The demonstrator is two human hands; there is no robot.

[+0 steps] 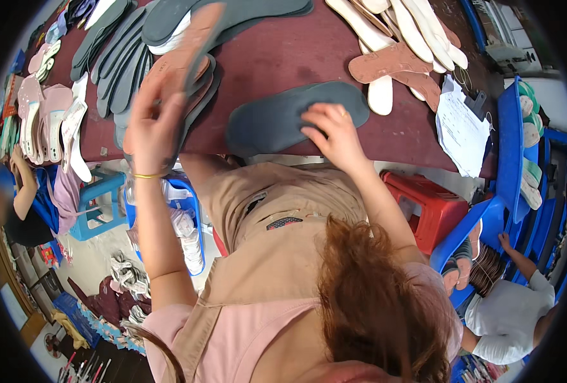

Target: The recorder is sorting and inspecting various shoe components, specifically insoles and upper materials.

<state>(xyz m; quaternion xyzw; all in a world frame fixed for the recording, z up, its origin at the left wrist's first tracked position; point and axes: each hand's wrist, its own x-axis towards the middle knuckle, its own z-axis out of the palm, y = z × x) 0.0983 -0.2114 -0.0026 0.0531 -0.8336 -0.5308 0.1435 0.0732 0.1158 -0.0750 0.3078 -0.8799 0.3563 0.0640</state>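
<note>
Two hands are seen at work over a dark red table (283,57) covered with shoe insoles. The left hand (150,124) is raised above the table edge and closed around a brown insole (191,48), pinched between thumb and fingers; the insole is blurred and stands tilted up over a pile of similar brown pieces. The right hand (333,131) is spread, its fingertips pressed flat on a dark grey insole (283,118) that lies on its own near the table's front edge.

At the right, a blue plastic rack (508,147) is seen holding pale green and white soles (530,115) stacked on edge. Beneath the table, a blue crate (191,204) is filled with white and light-coloured pieces, only partly visible behind the left forearm.

A white sheet of paper (459,131) on a dark clip lies at the right end of the table; its writing is too small to tell.

Rows of dark grey insoles (117,57) are fanned out at the upper left, with pink and white ones (47,118) beyond them. Cream insoles (398,25) and reddish-brown ones (401,67) are heaped at the upper right. A red stool (427,207) and a light blue stool (98,201) stand below the table. Other people are seated at both sides.
</note>
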